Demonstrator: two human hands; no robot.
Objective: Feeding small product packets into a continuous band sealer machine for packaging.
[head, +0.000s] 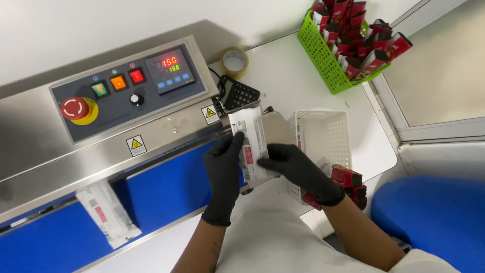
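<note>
Both my hands wear black gloves. My left hand and my right hand hold a white pouch with red print between them, its top edge at the mouth of a steel sealing machine. The pouch lies over the machine's blue conveyor belt. A second white pouch rides on the belt further left, partly under the machine's steel rail.
The machine's grey control panel has a red stop button, lit switches and a digital display. A white basket holds dark red pouches at its near end. A green basket of red pouches, a tape roll and a calculator lie behind.
</note>
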